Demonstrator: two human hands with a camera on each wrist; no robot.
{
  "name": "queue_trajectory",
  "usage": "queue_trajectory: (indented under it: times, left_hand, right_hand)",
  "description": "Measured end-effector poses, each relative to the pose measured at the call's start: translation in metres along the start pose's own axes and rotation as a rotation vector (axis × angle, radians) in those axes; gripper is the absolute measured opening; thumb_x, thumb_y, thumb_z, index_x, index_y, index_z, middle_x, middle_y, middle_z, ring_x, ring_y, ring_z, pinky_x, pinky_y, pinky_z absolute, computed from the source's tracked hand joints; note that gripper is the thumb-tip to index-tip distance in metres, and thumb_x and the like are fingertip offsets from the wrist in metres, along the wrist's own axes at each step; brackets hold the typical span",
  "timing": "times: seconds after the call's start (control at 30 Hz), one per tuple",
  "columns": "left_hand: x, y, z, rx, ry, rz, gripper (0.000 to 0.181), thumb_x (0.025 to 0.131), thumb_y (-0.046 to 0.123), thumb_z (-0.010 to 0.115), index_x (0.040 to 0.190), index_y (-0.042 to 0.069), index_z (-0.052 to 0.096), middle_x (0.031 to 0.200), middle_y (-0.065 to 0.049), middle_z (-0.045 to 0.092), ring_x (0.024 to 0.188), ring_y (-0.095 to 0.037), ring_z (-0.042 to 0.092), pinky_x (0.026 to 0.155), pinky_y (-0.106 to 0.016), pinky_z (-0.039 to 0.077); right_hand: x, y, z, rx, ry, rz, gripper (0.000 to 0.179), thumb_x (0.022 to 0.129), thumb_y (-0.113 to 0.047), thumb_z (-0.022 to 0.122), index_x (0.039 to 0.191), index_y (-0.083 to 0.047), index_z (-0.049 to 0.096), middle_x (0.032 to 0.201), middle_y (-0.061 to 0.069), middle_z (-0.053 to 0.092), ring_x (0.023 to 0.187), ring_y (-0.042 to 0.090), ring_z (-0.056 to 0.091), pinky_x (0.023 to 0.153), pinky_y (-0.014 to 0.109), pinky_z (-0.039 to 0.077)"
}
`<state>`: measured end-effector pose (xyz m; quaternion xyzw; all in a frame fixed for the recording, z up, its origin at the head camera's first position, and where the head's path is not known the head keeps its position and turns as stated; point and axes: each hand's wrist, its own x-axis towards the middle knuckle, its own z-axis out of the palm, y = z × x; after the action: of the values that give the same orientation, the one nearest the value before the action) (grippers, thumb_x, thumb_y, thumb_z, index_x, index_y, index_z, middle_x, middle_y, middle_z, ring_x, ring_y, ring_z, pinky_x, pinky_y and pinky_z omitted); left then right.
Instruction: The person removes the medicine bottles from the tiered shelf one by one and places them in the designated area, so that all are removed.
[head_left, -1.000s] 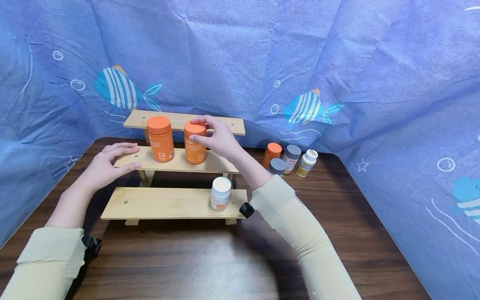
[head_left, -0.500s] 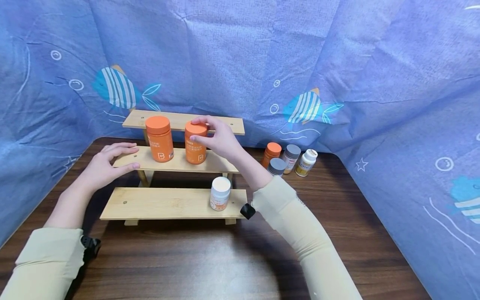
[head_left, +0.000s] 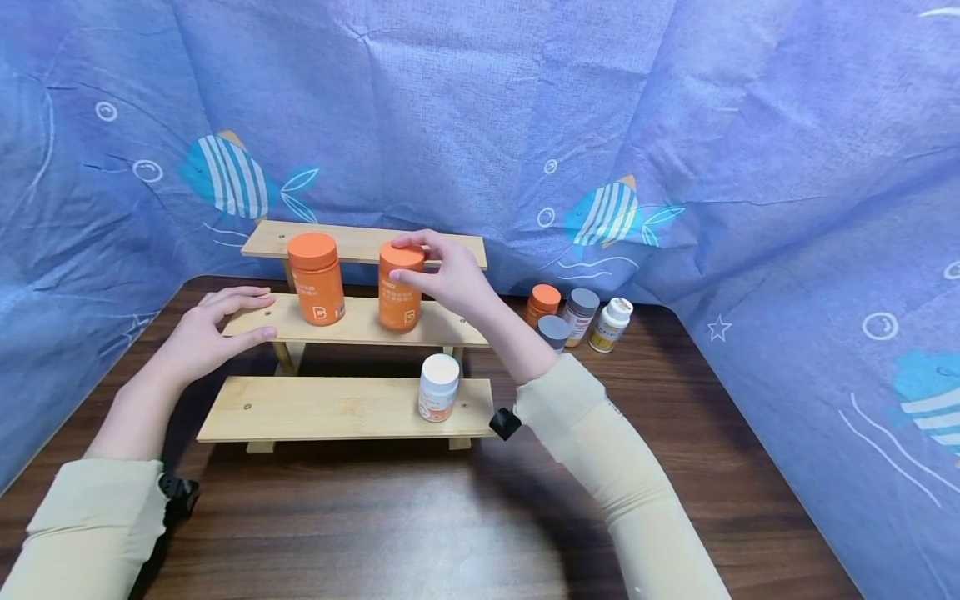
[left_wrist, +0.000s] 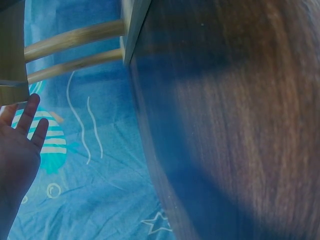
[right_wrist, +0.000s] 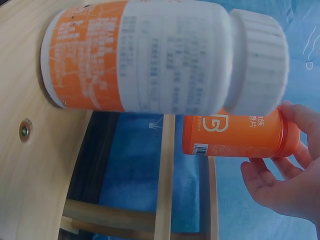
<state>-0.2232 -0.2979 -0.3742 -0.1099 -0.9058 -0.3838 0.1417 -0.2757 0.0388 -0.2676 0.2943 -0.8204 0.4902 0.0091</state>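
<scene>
My right hand [head_left: 453, 275] grips an orange pill bottle [head_left: 400, 300] by its lid, thumb in front and fingers behind. The bottle is upright at the middle tier of a wooden three-tier shelf [head_left: 360, 332]. To its left on that tier stands a matching orange bottle [head_left: 317, 279]. My left hand [head_left: 198, 337] is at the tier's left end, its fingers [left_wrist: 31, 111] extended and right at the board in the left wrist view. A white pill bottle [head_left: 438, 392] stands on the lowest tier, large in the foreground of the right wrist view.
Right of the shelf, on the dark wooden table [head_left: 420, 517], stand a small orange-capped bottle [head_left: 542, 304], two grey-capped bottles [head_left: 581, 312] and a white-capped bottle [head_left: 611, 325]. A blue fish-print cloth [head_left: 465, 108] hangs behind and along the sides.
The right hand has shifted the orange bottle a little to the right along the middle tier, widening the gap to the other orange one. My left hand stays in place.
</scene>
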Motion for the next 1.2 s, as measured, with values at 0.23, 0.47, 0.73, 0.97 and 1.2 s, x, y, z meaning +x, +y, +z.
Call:
queue_trajectory:
  times: [0.23, 0.47, 0.73, 0.97, 1.2]
  left_hand:
    - [0.000, 0.001, 0.000, 0.005, -0.006, -0.015, 0.055, 0.080, 0.029, 0.076, 0.128, 0.011, 0.059, 0.138, -0.014, 0.047, 0.131, -0.038, 0.031, 0.100, -0.064, 0.025]
    - [0.000, 0.000, 0.000, 0.016, -0.011, -0.029, 0.056, 0.081, 0.032, 0.075, 0.129, 0.010, 0.058, 0.138, -0.015, 0.047, 0.132, -0.038, 0.030, 0.099, -0.064, 0.026]
    - [0.000, 0.001, 0.000, 0.017, -0.010, -0.020, 0.056, 0.080, 0.031, 0.076, 0.129, 0.010, 0.058, 0.137, -0.014, 0.047, 0.131, -0.038, 0.031, 0.100, -0.064, 0.026]
    - [0.000, 0.001, 0.000, 0.007, -0.020, -0.017, 0.055, 0.080, 0.029, 0.076, 0.129, 0.009, 0.058, 0.138, -0.015, 0.046, 0.132, -0.039, 0.030, 0.101, -0.065, 0.024]
    - [0.001, 0.000, 0.000, 0.015, -0.013, -0.023, 0.055, 0.080, 0.030, 0.076, 0.129, 0.010, 0.058, 0.138, -0.015, 0.046, 0.132, -0.039, 0.030, 0.101, -0.065, 0.025]
  right_hand:
    - [-0.004, -0.001, -0.011, 0.027, -0.008, -0.022, 0.039, 0.082, -0.024, 0.075, 0.119, -0.017, 0.063, 0.115, -0.001, 0.063, 0.100, 0.015, 0.059, 0.080, 0.028, 0.052]
    - [-0.010, -0.006, -0.025, -0.026, 0.009, -0.043, 0.038, 0.081, -0.027, 0.075, 0.116, -0.019, 0.064, 0.110, -0.003, 0.065, 0.098, 0.012, 0.059, 0.077, 0.029, 0.052]
    - [-0.016, -0.009, -0.041, -0.036, 0.025, -0.039, 0.037, 0.081, -0.027, 0.075, 0.116, -0.018, 0.065, 0.110, -0.001, 0.064, 0.099, 0.013, 0.058, 0.078, 0.030, 0.052]
    - [-0.020, -0.011, -0.057, -0.032, 0.054, -0.050, 0.037, 0.081, -0.026, 0.075, 0.116, -0.018, 0.065, 0.108, -0.001, 0.066, 0.093, 0.013, 0.061, 0.077, 0.031, 0.053]
    - [-0.024, -0.013, -0.074, -0.037, 0.087, -0.056, 0.037, 0.080, -0.029, 0.076, 0.115, -0.021, 0.066, 0.108, -0.003, 0.066, 0.096, 0.010, 0.060, 0.079, 0.031, 0.053]
